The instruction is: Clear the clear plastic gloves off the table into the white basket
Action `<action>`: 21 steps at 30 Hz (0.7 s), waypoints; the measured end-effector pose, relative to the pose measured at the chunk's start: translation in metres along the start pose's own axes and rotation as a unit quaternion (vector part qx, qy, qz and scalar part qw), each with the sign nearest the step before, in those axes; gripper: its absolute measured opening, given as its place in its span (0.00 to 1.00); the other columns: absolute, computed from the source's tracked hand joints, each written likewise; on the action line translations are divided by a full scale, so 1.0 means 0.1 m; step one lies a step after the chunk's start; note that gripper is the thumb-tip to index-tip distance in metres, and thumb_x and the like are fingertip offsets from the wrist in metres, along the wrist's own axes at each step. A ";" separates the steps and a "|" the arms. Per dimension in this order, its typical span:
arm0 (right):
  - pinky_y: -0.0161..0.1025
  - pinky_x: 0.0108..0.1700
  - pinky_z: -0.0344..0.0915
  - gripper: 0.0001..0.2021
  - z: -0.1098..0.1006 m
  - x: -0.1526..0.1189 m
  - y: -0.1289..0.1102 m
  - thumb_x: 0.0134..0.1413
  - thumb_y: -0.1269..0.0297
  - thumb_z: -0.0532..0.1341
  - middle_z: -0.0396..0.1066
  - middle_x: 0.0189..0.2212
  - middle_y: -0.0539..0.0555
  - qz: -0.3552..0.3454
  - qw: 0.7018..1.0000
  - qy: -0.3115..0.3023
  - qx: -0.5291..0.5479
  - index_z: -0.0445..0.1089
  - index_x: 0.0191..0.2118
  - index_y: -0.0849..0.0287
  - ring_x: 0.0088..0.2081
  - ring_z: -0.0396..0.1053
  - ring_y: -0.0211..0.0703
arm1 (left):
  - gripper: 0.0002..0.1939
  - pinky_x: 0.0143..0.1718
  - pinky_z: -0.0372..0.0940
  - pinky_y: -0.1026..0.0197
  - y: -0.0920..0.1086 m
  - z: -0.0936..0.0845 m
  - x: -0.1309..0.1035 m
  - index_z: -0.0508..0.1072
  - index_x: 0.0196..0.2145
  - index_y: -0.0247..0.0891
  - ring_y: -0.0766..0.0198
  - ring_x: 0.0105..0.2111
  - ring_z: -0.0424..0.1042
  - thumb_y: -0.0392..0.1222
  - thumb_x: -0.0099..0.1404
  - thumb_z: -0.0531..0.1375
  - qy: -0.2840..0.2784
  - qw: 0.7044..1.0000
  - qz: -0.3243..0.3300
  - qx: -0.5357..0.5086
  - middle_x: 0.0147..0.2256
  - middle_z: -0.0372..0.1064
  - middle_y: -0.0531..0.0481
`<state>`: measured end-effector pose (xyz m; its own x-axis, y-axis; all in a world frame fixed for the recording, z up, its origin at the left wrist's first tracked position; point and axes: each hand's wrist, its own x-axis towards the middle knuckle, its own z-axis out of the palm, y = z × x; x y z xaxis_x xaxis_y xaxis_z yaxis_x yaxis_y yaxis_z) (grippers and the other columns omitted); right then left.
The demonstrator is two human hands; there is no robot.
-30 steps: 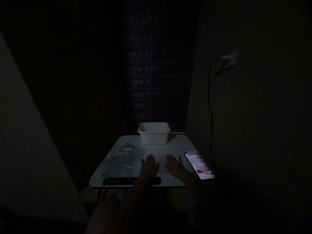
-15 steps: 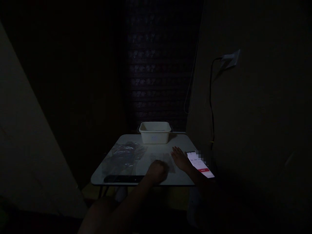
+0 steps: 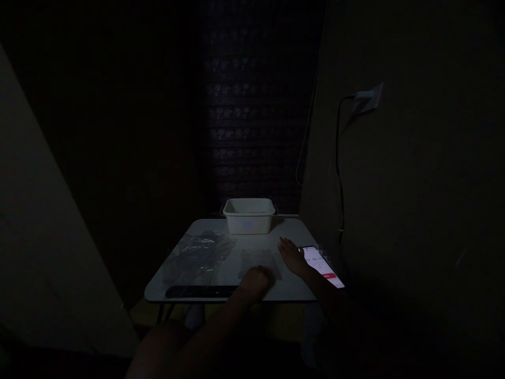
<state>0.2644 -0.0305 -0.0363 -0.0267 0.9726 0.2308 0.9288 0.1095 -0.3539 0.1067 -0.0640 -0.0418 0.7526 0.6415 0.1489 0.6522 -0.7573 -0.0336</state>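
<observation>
clear, flat plastic sheet (image 3: 260,258) lies on the white, round-cornered tabletop (image 3: 284,228), its near edge at the closer left hand (image 3: 256,281), fingers curled, clamping not determinable; right hand (image 3: 291,256), fingers extended, empty, is just beside its right edge.

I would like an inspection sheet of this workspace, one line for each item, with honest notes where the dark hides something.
Surface: white table, dimly lit; dark strip along the near edge.
Job's things: small transparent plastic piece lying mid-table.
Clutter: larger wrinkled plastic at left; white tub at the far edge, contents unclear; lit phone at right.
Hands: left hand curled by the small piece's near edge, grip unclear; right hand open, fingers extended, beside the phone.
Cables: black cable hangs from the wall outlet; lower end lost in darkness.
Surroundings: dark room; patterned blind behind the table.
</observation>
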 end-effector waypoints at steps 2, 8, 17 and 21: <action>0.51 0.47 0.37 0.19 0.00 0.03 0.02 0.49 0.59 0.38 0.47 0.50 0.50 0.005 0.997 0.004 0.079 0.50 0.47 0.52 0.51 0.40 0.42 | 0.11 0.29 0.57 0.59 -0.02 -0.13 0.01 0.67 0.25 0.31 0.58 0.29 0.64 0.36 0.52 0.46 0.030 0.996 -0.051 -0.063 0.28 0.65 0.39; 0.41 0.44 0.51 0.29 -0.09 0.14 0.02 0.47 0.51 0.28 0.55 0.45 0.57 0.061 0.948 -0.001 0.312 0.50 0.47 0.60 0.45 0.53 0.40 | 0.07 0.23 0.59 0.65 -0.25 -0.59 0.04 0.63 0.23 0.33 0.66 0.24 0.65 0.39 0.49 0.48 0.219 0.821 -0.241 -0.469 0.24 0.65 0.47; 0.34 0.31 0.59 0.13 -0.21 -0.07 -0.33 0.44 0.56 0.49 0.67 0.25 0.52 0.079 0.632 -0.239 0.733 0.61 0.30 0.61 0.28 0.64 0.35 | 0.05 0.15 0.52 0.70 -0.43 -0.56 0.00 0.61 0.20 0.33 0.73 0.15 0.60 0.39 0.46 0.51 0.286 0.596 -0.312 -0.683 0.16 0.61 0.55; 0.30 0.28 0.58 0.03 -0.14 -0.04 -0.29 0.39 0.70 0.55 0.66 0.20 0.48 0.084 0.646 -0.214 0.728 0.62 0.26 0.62 0.24 0.64 0.32 | 0.07 0.18 0.54 0.68 -0.47 -0.52 -0.01 0.62 0.20 0.34 0.72 0.16 0.61 0.41 0.46 0.50 0.264 0.577 -0.318 -0.704 0.16 0.61 0.54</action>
<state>0.2429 -0.0405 -0.0149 -0.3597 0.9294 -0.0827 -0.3914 -0.2308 -0.8908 0.0709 -0.0356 0.0113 0.0269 0.9995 -0.0188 -0.2190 0.0243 0.9754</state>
